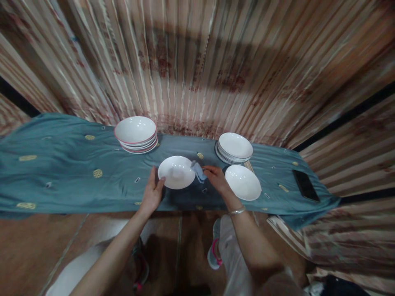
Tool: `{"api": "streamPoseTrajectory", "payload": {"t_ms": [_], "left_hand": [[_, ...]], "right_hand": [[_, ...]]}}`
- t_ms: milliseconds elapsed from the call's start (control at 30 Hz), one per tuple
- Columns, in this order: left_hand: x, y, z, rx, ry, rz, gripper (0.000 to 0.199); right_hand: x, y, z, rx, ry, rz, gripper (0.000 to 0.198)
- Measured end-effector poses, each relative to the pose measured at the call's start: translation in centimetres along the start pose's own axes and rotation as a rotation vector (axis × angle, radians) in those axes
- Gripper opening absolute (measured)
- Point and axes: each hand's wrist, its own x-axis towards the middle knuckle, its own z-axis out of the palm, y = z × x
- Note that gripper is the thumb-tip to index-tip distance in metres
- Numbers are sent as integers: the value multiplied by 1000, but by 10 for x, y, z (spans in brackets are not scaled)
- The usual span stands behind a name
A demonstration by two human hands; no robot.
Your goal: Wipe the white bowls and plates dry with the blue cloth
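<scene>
My left hand (153, 191) grips the left rim of a white bowl (177, 170), with the thumb over the edge. The bowl is tipped a little above the teal cloth. In my right hand (215, 176) a light blue-grey cloth (199, 171) is pinched between the fingers, and it touches the bowl's right rim. A second white bowl (243, 183) rests just to the right of my right hand. Behind it stands a stack of white bowls (235, 146). Farther left is another stack of white bowls with red rims (136, 130).
A teal tablecloth (70, 164) with yellow pineapple prints covers the long narrow table. A dark phone (305, 185) lies near its right end. Striped floral curtains (185, 61) hang right behind the table and at the right side. My feet are on the brown floor below.
</scene>
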Motion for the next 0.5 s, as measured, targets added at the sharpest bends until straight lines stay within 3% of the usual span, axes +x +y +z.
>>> {"api": "streamPoseTrajectory", "payload": {"t_ms": [100, 233, 367, 500], "left_hand": [[-8, 17, -1, 215, -15, 196, 74], [-19, 29, 1, 462, -134, 447, 54], [-20, 28, 1, 578, -225, 526, 27], [-14, 29, 2, 488, -261, 503, 17]], "right_hand": [[1, 1, 2, -4, 22, 4, 30], [3, 3, 3, -40, 38, 42, 31], [2, 3, 8, -99, 6, 50, 28], [1, 2, 18, -106, -25, 25, 29]]}}
